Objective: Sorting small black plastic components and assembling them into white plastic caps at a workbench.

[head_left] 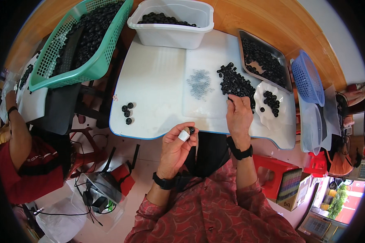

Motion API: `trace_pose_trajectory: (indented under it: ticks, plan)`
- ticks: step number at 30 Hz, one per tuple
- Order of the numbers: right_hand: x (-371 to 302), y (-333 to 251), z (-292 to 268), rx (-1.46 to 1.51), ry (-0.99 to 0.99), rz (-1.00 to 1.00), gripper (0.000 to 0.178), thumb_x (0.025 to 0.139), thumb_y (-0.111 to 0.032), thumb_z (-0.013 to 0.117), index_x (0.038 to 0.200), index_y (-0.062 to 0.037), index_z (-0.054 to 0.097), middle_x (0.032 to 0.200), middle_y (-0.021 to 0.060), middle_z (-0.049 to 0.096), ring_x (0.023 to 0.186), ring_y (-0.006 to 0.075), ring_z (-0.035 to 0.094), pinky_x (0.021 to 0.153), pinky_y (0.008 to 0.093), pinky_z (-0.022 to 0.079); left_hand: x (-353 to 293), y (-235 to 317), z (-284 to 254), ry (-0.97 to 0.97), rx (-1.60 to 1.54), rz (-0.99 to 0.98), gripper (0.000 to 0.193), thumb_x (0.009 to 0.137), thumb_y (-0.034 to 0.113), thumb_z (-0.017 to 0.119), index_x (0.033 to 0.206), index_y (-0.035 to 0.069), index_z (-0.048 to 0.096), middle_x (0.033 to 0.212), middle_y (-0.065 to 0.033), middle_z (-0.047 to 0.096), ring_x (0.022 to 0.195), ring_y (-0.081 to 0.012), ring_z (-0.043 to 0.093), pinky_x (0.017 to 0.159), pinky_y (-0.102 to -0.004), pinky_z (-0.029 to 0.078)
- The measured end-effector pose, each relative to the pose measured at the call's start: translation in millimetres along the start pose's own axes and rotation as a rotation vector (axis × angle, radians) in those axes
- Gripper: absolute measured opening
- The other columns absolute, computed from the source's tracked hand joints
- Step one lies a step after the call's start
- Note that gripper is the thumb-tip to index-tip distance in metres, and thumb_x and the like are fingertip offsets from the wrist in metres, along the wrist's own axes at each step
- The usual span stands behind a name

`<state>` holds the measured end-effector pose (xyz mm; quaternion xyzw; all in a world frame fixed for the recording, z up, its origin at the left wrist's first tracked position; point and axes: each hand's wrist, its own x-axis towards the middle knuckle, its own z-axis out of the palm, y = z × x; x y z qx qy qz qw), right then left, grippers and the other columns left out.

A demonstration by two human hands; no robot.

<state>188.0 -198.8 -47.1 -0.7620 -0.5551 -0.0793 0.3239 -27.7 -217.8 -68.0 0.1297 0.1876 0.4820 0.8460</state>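
Just off the table's front edge, my left hand (174, 148) pinches a small black ring-shaped part (192, 129) between thumb and fingers. White tape wraps the thumb. My right hand (240, 119) reaches to the near edge of a pile of small black cylindrical parts (235, 82), its fingers closed on one of them; that part is mostly hidden. Left of the pile, many tiny silvery pieces (200, 84) lie spread on a translucent sheet (192, 109). A white scalloped dish (267, 117) beside my right hand holds several black round parts (271, 102).
Several finished-looking black pieces (127, 112) sit at the table's left. Behind stand a white tub (170, 36), a green basket (85, 75) and a metal tray (286, 83), all holding black parts. A blue basket (308, 77) is at right. Another person's arm (20, 129) is at left.
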Motion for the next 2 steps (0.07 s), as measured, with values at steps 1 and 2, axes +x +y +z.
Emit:
trace_pose_trajectory:
  ticks: [1, 2]
  plan:
    - [1.0, 1.1, 1.2, -0.009, 0.004, -0.008, 0.018, 0.084, -0.006, 0.068, 0.101, -0.0091, 0.07, 0.088, 0.0103, 0.057, 0.071, 0.0264, 0.061, 0.061, 0.0372, 0.05, -0.1, 0.0, -0.2, 0.003, 0.0, -0.002, 0.028, 0.093, 0.002, 0.059, 0.12, -0.005, 0.061, 0.105, -0.0155, 0.064, 0.083, -0.0148, 0.059, 0.074, -0.0264, 0.048]
    - [1.6, 3.0, 2.5, -0.02, 0.008, -0.015, 0.018, 0.084, -0.007, 0.068, 0.102, -0.009, 0.07, 0.089, 0.0104, 0.057, 0.072, 0.0265, 0.062, 0.062, 0.0373, 0.05, -0.1, -0.2, 0.0, 0.005, 0.0, -0.006, 0.029, 0.093, 0.002, 0.06, 0.121, -0.005, 0.061, 0.106, -0.0158, 0.064, 0.084, -0.015, 0.059, 0.075, -0.0265, 0.048]
